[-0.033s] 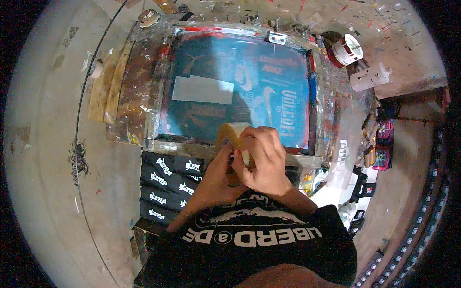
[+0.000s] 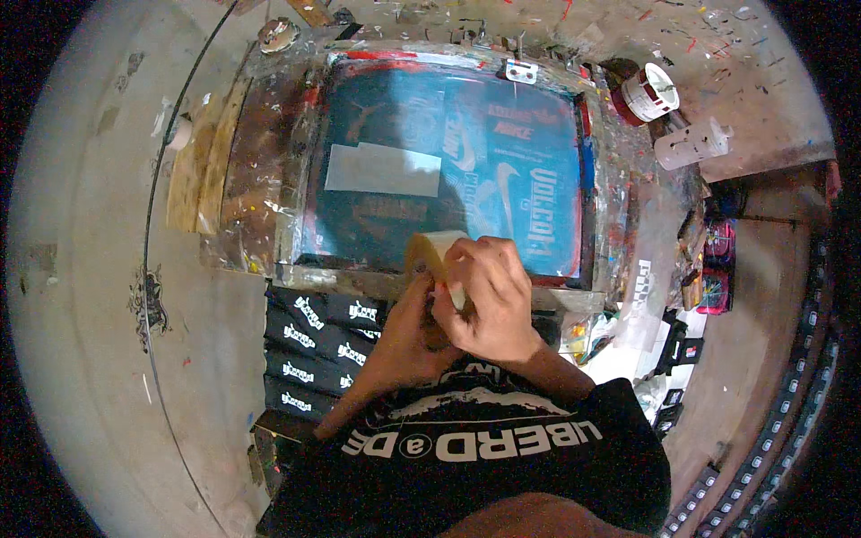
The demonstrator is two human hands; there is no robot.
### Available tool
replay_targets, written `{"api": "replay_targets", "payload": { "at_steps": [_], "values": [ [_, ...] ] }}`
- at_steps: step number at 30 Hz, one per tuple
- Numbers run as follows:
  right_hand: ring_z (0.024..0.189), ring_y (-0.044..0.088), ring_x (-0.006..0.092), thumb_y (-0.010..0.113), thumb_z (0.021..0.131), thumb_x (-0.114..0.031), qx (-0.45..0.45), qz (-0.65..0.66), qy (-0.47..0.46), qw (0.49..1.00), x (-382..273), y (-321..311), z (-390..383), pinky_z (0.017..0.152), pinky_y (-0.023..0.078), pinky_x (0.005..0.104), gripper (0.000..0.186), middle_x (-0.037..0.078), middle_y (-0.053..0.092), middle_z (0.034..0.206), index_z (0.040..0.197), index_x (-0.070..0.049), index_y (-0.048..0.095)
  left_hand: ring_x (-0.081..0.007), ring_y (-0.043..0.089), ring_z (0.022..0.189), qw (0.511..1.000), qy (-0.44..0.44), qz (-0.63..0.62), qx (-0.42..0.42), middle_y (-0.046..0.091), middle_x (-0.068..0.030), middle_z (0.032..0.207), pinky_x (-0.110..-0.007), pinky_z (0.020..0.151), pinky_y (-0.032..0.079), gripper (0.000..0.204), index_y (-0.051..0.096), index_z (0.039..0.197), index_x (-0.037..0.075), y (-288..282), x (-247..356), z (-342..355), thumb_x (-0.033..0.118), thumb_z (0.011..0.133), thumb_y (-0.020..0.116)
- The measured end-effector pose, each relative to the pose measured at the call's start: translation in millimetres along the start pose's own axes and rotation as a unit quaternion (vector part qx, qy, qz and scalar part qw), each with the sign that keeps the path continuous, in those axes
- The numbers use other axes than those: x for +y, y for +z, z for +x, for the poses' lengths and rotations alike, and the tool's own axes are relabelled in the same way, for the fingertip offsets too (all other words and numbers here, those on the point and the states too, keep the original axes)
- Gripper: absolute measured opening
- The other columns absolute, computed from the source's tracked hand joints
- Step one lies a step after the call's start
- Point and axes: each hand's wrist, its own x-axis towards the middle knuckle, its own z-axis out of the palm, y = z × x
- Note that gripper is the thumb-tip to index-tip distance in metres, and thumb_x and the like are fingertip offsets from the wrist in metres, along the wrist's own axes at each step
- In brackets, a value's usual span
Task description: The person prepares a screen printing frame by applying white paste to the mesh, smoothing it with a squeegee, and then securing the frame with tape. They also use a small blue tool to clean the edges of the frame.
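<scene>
I hold a wide roll of translucent yellowish tape (image 2: 423, 251) just in front of my body. My left hand (image 2: 411, 318) is closed round its lower left part, while my right hand (image 2: 491, 305) curls over its right side, fingertips pressed on the roll. Beyond them lies a framed blue printing screen (image 2: 368, 99) with pale stencilled designs on a paint-spattered bench (image 2: 251, 161). An overlapping pale rectangular sheet (image 2: 381, 170) rests on the screen's left half.
At the back right are a white bucket (image 2: 655, 94) and a translucent container (image 2: 691, 143). Black printed fabric pieces (image 2: 309, 350) lie below the bench's front left. A cable (image 2: 152, 296) runs down the left. Rows of small printed pieces (image 2: 798, 377) line the right.
The bench and screen sit slightly further right and down in the view. My hands and the tape roll are almost unchanged.
</scene>
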Motion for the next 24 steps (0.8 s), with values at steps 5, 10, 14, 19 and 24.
{"api": "replay_targets", "payload": {
  "at_steps": [5, 10, 14, 19, 24],
  "values": [
    [0.1, 0.059, 0.0373, 0.074, 0.068, -0.014, -0.001, -0.019, 0.025, 1.0, -3, 5, 5, 0.084, 0.052, 0.0445, 0.033, 0.016, 0.062, 0.112, 0.096, -0.002, 0.062, -0.037, 0.06, 0.11, 0.999, 0.009, -0.035, -0.015, 0.056, -0.0229, 0.122, -0.043, 0.096, 0.047, 0.077, 0.036, 0.135, -0.001, -11, -11, 2, 0.015, 0.074, 0.081],
    [0.098, 0.06, 0.037, 0.073, 0.068, -0.011, 0.004, -0.001, 0.047, 0.999, 2, 1, 7, 0.084, 0.052, 0.0439, 0.031, 0.016, 0.064, 0.107, 0.096, -0.003, 0.062, -0.0434, 0.06, 0.106, 0.985, 0.049, 0.145, -0.081, 0.056, -0.0252, 0.12, -0.048, 0.094, 0.048, 0.082, 0.036, 0.135, -0.002, -6, -42, 3, 0.022, 0.072, 0.082],
    [0.092, 0.062, 0.035, 0.073, 0.068, -0.005, 0.027, 0.009, 0.018, 0.999, 7, 4, 7, 0.079, 0.052, 0.0418, 0.03, 0.013, 0.067, 0.102, 0.095, -0.002, 0.062, -0.0483, 0.058, 0.104, 0.972, 0.074, 0.209, -0.073, 0.057, -0.0262, 0.118, -0.052, 0.091, 0.049, 0.078, 0.04, 0.132, -0.002, -1, -55, 2, 0.023, 0.07, 0.081],
    [0.094, 0.063, 0.0338, 0.078, 0.067, -0.006, 0.036, 0.028, -0.001, 0.999, 11, 7, 0, 0.079, 0.054, 0.0399, 0.032, 0.012, 0.069, 0.104, 0.097, -0.003, 0.066, -0.0505, 0.058, 0.102, 0.971, 0.079, 0.226, -0.016, 0.057, -0.0262, 0.117, -0.055, 0.088, 0.05, 0.076, 0.042, 0.131, -0.001, 10, -53, -4, 0.026, 0.071, 0.079],
    [0.096, 0.064, 0.0338, 0.079, 0.067, -0.005, 0.04, 0.043, -0.012, 0.998, 17, 0, -4, 0.08, 0.055, 0.0397, 0.032, 0.012, 0.069, 0.103, 0.097, -0.002, 0.066, -0.0509, 0.059, 0.101, 0.989, 0.073, 0.13, 0.012, 0.058, -0.0266, 0.117, -0.055, 0.087, 0.05, 0.079, 0.04, 0.132, -0.005, 26, -85, -2, 0.029, 0.071, 0.078]
  ]
}}
